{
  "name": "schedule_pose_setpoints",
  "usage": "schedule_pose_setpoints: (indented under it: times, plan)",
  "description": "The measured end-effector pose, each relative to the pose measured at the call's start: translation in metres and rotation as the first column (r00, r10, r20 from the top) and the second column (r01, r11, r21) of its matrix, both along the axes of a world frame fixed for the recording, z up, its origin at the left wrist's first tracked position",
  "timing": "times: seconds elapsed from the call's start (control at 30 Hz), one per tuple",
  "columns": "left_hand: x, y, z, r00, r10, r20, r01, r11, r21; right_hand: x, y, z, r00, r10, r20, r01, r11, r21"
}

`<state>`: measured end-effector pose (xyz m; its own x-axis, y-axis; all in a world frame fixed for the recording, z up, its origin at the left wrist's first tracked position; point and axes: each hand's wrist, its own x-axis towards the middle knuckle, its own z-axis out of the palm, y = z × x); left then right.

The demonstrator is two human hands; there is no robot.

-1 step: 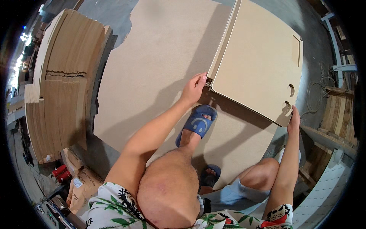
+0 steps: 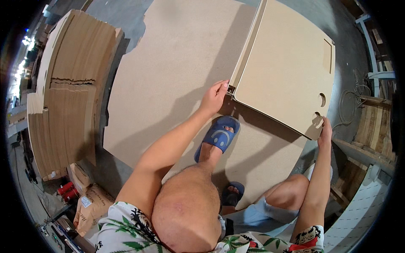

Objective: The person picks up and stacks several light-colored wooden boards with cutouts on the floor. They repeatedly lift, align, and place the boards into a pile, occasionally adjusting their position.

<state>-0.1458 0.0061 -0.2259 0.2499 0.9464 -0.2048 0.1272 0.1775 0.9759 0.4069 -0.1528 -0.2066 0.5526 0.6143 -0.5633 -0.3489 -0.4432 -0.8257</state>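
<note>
A pale flat furniture piece with rounded corners lies to the far right, its near edge casting a shadow on the board below. Two crescent cut-outs and a long rectangular slot mark its right side, while a narrow open gap runs along its left. At the near left corner, by a small dark fitting, my left hand grips with fingers pinched together. My right hand holds the near right corner, fingertips on the edge beside a cut-out; its other fingers are partly hidden.
A large tan board lies on the floor under my blue slippers. Stacked boards stand at left, above brown paper sacks and red objects. At right are a coiled cable and wooden crates.
</note>
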Motion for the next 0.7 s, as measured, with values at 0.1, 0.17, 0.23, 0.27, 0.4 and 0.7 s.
schedule_pose_setpoints:
  times: [0.1, 0.17, 0.23, 0.27, 0.4, 0.7]
  plan:
    - [-0.002, -0.002, 0.001, 0.97, -0.01, -0.243, 0.046, 0.989, 0.144, -0.015, 0.005, 0.008, 0.995, 0.07, 0.075, -0.067, 0.997, -0.041]
    - [0.004, -0.003, 0.018, 0.967, -0.027, -0.251, 0.082, 0.975, 0.209, -0.018, 0.005, 0.014, 0.996, 0.039, 0.081, -0.035, 0.998, -0.049]
    - [0.007, -0.006, 0.034, 0.942, -0.072, -0.327, 0.183, 0.929, 0.322, -0.015, 0.003, 0.015, 0.996, 0.008, 0.089, -0.003, 0.999, -0.053]
    - [0.005, -0.007, 0.038, 0.912, -0.095, -0.4, 0.265, 0.88, 0.395, -0.016, 0.004, 0.014, 0.996, -0.004, 0.092, 0.009, 0.999, -0.051]
    - [0.009, -0.016, 0.037, 0.845, -0.081, -0.529, 0.359, 0.819, 0.447, -0.015, 0.005, 0.013, 0.996, -0.003, 0.092, 0.009, 0.998, -0.067]
    - [-0.013, 0.014, 0.04, 0.713, -0.203, -0.671, 0.553, 0.752, 0.36, -0.011, 0.002, 0.014, 0.998, 0.01, 0.058, -0.009, 1.0, -0.03]
